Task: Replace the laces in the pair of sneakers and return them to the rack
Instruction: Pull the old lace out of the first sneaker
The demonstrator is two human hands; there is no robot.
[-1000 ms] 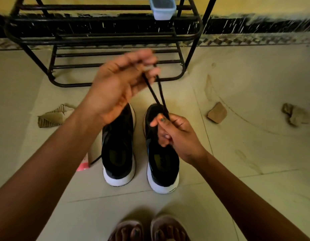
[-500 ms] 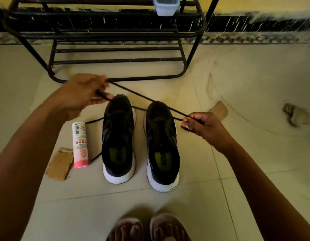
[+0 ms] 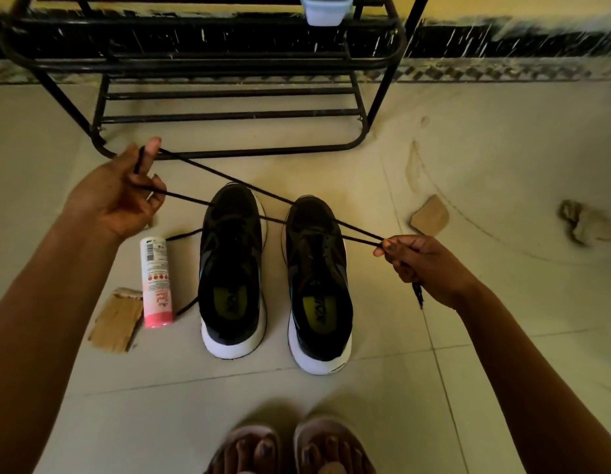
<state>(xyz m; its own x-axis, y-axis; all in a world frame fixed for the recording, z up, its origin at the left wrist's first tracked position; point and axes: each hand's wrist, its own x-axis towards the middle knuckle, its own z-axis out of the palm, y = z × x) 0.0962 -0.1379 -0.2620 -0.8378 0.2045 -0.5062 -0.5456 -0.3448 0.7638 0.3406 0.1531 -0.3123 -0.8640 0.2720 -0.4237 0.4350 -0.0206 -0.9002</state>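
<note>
The lace (image 3: 229, 177) stretches from the left hand (image 3: 116, 196) to the right hand (image 3: 424, 261), over two sneakers (image 3: 232, 268) between them. A can (image 3: 157, 282) lies near the left hand, and the rack (image 3: 229, 97) stands beyond.

A home entryway or hall: tiled floor (image 3: 502, 336), black metal shoe rack (image 3: 229, 63) against a yellow wall with dark skirting (image 3: 502, 39).

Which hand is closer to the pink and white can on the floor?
Left. The left hand is just past the far end of the pink and white can; the right hand is beyond both black sneakers.
</note>
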